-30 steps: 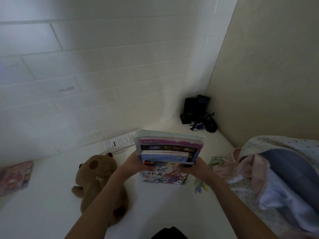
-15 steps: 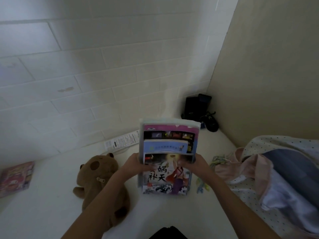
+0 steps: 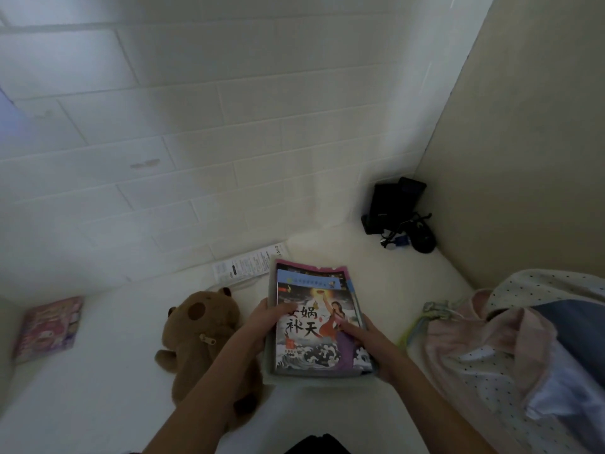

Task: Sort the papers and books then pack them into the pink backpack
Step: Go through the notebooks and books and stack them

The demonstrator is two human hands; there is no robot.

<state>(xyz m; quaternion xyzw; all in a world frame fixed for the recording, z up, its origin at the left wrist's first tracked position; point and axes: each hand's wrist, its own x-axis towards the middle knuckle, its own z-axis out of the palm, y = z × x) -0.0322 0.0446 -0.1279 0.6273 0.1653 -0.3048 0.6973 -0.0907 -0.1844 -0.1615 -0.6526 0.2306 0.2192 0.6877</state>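
A stack of books and papers (image 3: pixel 314 309) lies nearly flat in the middle, an illustrated cover with a robed figure and waves on top. My left hand (image 3: pixel 265 319) grips its left edge, thumb on the cover. My right hand (image 3: pixel 363 335) grips the right edge, thumb across the lower cover. The pink backpack (image 3: pixel 458 332) lies at the right, partly under a dotted cloth. One more pink book (image 3: pixel 49 326) lies far left on the white surface.
A brown plush toy (image 3: pixel 199 339) lies just left of my left arm. A printed white leaflet (image 3: pixel 248 265) sits behind the stack by the tiled wall. Black devices and cables (image 3: pixel 399 214) fill the back corner. A dotted cloth with blue lining (image 3: pixel 556 322) covers the right side.
The stack stood upright on its edge and has been tipped down towards me until it lies nearly flat. Both hands kept their grip on its sides.
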